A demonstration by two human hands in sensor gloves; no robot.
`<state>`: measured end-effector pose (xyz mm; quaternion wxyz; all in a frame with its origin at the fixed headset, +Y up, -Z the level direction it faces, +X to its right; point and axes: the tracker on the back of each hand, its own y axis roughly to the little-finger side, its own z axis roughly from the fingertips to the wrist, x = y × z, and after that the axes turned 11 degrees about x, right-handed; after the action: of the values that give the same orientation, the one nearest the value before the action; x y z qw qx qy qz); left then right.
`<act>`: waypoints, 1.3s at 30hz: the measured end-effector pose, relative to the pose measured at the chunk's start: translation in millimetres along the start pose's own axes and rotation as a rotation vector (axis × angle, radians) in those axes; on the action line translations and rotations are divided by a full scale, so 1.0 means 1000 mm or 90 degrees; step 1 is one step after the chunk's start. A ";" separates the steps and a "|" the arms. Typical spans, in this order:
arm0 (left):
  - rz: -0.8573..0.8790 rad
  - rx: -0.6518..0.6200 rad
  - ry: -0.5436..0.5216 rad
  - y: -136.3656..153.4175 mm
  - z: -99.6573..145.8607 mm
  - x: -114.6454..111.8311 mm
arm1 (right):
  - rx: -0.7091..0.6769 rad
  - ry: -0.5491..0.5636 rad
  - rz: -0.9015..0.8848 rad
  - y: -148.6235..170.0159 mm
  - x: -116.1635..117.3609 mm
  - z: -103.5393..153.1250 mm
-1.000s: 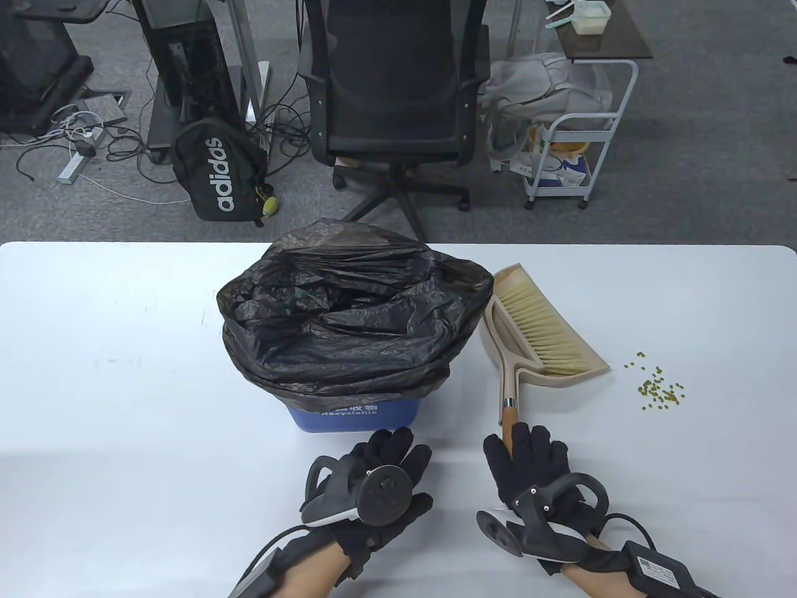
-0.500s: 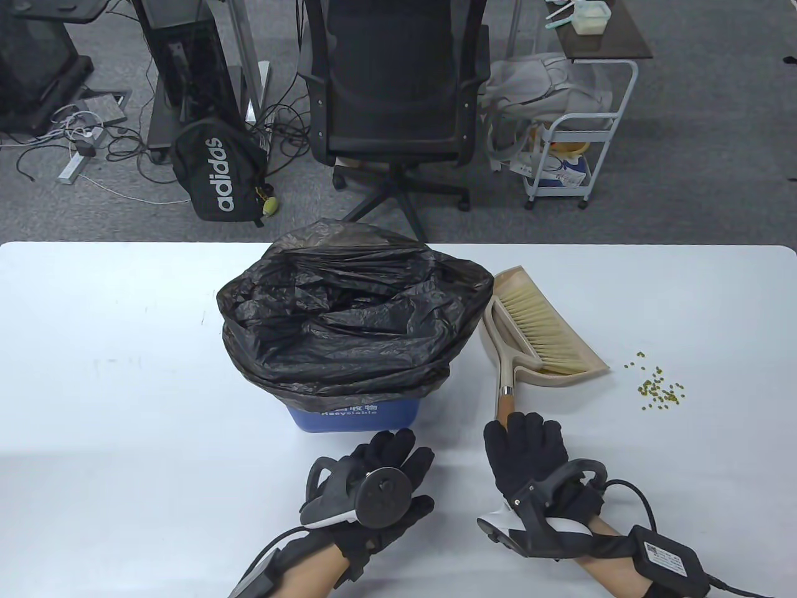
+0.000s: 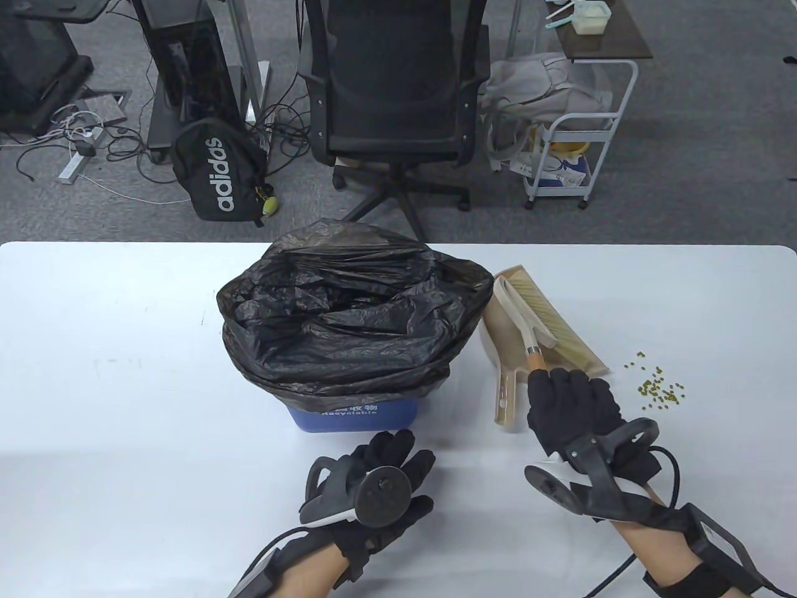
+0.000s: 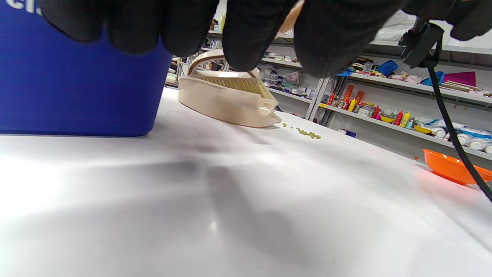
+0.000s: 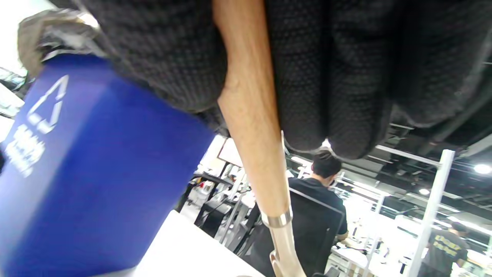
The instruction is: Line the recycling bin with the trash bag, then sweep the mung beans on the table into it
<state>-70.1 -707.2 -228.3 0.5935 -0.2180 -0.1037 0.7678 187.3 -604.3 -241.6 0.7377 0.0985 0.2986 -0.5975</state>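
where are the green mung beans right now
In the table view, the small green mung beans lie scattered on the white table, right of the beige plastic dustpan and the right hand.

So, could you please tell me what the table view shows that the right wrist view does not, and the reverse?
Only the table view shows the mung beans, the dustpan, the black trash bag's full spread over the bin, and the left hand resting on the table. Only the right wrist view shows the recycling symbol on the bin's side. Both show the blue recycling bin and the right hand gripping the brush's wooden handle.
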 end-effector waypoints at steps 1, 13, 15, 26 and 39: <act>0.000 -0.001 -0.001 0.000 0.000 0.000 | 0.018 0.005 -0.008 0.007 -0.004 -0.001; 0.005 -0.007 0.001 -0.002 0.002 0.001 | 0.180 0.047 -0.028 0.062 -0.026 0.021; 0.004 -0.008 0.001 -0.002 0.002 0.001 | 0.197 0.045 -0.031 0.065 -0.020 0.031; 0.005 -0.004 0.003 -0.002 0.002 0.001 | 0.255 0.044 -0.043 0.073 0.007 0.067; 0.005 0.007 0.021 -0.001 0.001 0.001 | 0.281 0.065 0.011 0.081 0.019 0.070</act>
<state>-69.6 -705.9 -227.0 0.5932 -0.2280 -0.0889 0.7669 288.4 -633.8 -213.1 0.6873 0.2904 0.1966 -0.6361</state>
